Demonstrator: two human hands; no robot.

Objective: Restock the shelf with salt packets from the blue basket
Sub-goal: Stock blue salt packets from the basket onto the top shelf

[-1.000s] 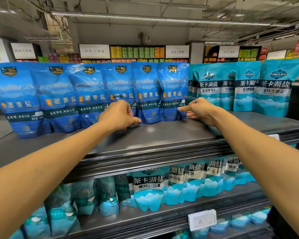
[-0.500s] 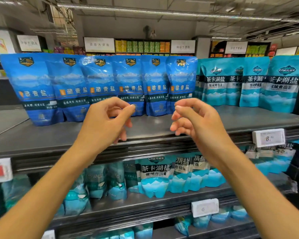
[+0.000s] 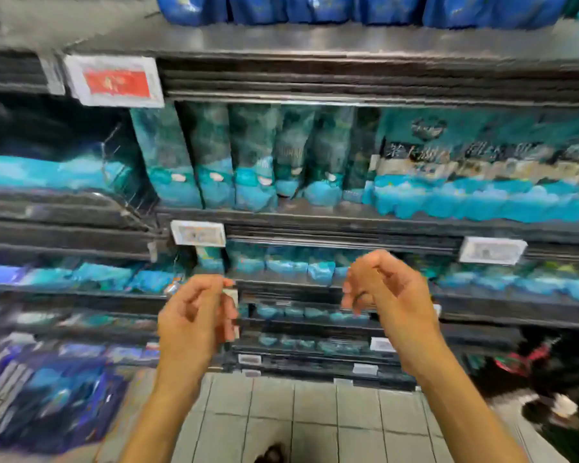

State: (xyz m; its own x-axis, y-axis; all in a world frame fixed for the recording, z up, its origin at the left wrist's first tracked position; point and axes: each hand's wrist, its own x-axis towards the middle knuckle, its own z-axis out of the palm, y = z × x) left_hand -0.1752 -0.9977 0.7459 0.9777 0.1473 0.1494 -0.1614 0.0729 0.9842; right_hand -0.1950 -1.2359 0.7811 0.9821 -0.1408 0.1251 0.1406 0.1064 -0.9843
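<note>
Picture blurred throughout. Both hands held out in front of the shelves, apart from each other, touching nothing. Left hand (image 3: 194,315) with fingers loosely curled, thumb and forefinger close together near a small white tag behind them; nothing in it. Right hand (image 3: 386,292) likewise loosely curled, fingertips pointing left and down, nothing in it. Top shelf (image 3: 315,41) at the upper edge of the view, grey metal, with the bottoms of the dark blue salt packets (image 3: 348,8) standing in a row along it. Red-and-white price tag (image 3: 114,81) clipped to that shelf's front edge, left side. Next shelf down: teal packets (image 3: 214,158) standing upright side by side, wider teal packets (image 3: 482,165) with white lettering to their right. Lower shelves carry more teal packets, too blurred to read. White price tag (image 3: 492,250) on a shelf edge at right. Blue basket (image 3: 51,396) low at left, on the floor, holding blue packets. Grey tiled floor (image 3: 315,416) between the forearms.
</note>
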